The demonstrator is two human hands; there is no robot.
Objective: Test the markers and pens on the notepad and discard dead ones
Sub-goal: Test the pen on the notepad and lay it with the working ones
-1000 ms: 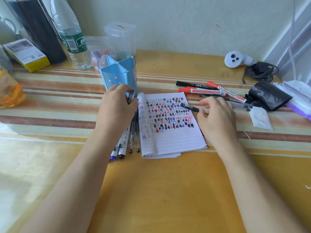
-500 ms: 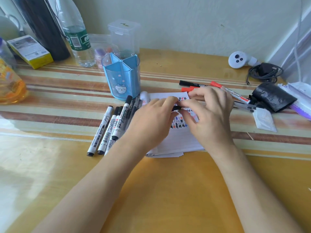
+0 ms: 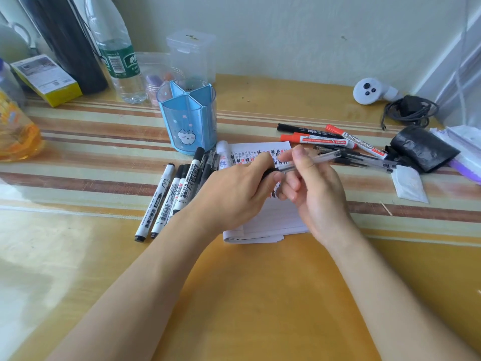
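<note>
Clear pen (image 3: pixel 324 156) over the notepad (image 3: pixel 273 217): our left hand (image 3: pixel 234 194) pinches its black end, our right hand (image 3: pixel 320 191) grips the barrel; two red markers (image 3: pixel 316 140) lie beyond.

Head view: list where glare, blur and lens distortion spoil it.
In the head view, glare whitens the glossy table at left; lens bend tilts the water bottle; the left hand, right hand and the pen they hold look slightly soft; the whiteboard markers read sharply.
</note>
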